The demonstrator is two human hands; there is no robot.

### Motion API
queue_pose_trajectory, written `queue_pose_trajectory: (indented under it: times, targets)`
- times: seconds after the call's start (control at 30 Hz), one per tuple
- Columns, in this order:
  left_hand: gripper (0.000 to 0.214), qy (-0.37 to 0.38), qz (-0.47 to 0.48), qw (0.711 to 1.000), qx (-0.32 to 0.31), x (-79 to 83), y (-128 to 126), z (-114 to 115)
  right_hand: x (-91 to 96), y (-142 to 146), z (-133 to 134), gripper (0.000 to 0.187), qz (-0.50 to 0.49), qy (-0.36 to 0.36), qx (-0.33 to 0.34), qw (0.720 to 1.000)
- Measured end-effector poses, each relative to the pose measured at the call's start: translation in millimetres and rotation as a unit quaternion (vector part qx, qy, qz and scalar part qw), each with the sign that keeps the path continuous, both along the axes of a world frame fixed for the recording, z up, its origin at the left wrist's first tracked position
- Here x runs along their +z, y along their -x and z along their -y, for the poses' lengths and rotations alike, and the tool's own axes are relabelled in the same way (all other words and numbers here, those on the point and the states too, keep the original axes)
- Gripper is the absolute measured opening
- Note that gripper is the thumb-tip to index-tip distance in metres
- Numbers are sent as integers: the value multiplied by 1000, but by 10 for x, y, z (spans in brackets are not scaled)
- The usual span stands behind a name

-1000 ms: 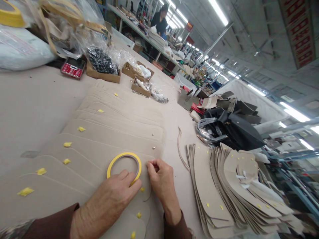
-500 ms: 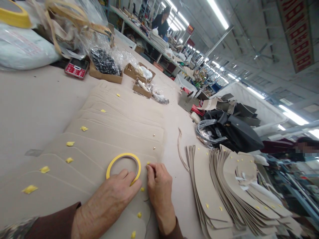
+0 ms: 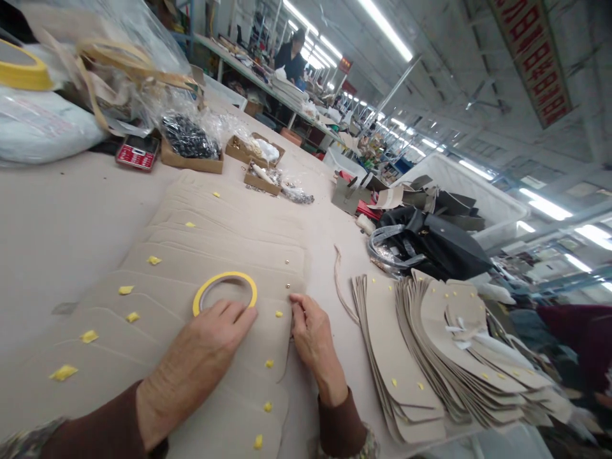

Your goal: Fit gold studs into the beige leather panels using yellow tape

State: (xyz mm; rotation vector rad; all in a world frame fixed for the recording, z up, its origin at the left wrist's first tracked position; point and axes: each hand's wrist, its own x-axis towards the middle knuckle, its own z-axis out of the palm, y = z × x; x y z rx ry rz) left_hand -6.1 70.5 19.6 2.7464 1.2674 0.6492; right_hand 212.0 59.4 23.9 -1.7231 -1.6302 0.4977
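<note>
Overlapping beige panels (image 3: pixel 191 255) lie fanned across the table, with small yellow tape pieces (image 3: pixel 153 260) stuck along their left and right sides. My left hand (image 3: pixel 205 350) rests over them, its fingers closed on the near rim of a yellow tape roll (image 3: pixel 224 277). At the right edge of the panels, my right hand (image 3: pixel 315 335) has its thumb and forefinger pinched at the border of one panel. Just above that pinch, two small metal studs (image 3: pixel 287 262) show on the panel. A yellow tape bit (image 3: pixel 278 314) sits left of my right fingertips.
Stacked curved beige strips (image 3: pixel 406 357) stand at the right. Behind them are a black handbag (image 3: pixel 430 242) and a white bin (image 3: pixel 468 185). Small cardboard boxes (image 3: pixel 191 159) of parts and a red calculator-like device (image 3: pixel 138 153) line the back. A person (image 3: pixel 291 60) stands far off.
My right hand has moved up the panel edge, away from the yellow tape bit it was touching, which now shows fully. My left hand and the tape roll have shifted slightly left; the view has also shifted.
</note>
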Motion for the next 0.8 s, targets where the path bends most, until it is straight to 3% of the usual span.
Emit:
queue_pose_trajectory:
  times: [0.17, 0.4, 0.53, 0.63, 0.73, 0.8]
  targets:
    - [30, -55, -20, 997, 53, 10, -17, -219, -73, -14, -9, 33, 35, -5, 19, 999]
    - [26, 16, -27, 999, 15, 26, 40, -180, -43, -61, -43, 32, -7, 25, 18, 1000]
    - [29, 51, -36, 998, -17, 13, 98, -82, 81, -86, 85, 28, -13, -13, 27, 999]
    - [27, 60, -36, 997, -25, 22, 108, -33, 199, -59, 294, 24, 33, -32, 99, 994]
    - [23, 70, -34, 996, -32, 43, 103, -8, 244, 14, 479, 22, 86, 15, 180, 980]
    - [22, 73, -34, 996, -33, 46, 106, -1, 220, 70, 538, 19, 137, 41, 196, 970]
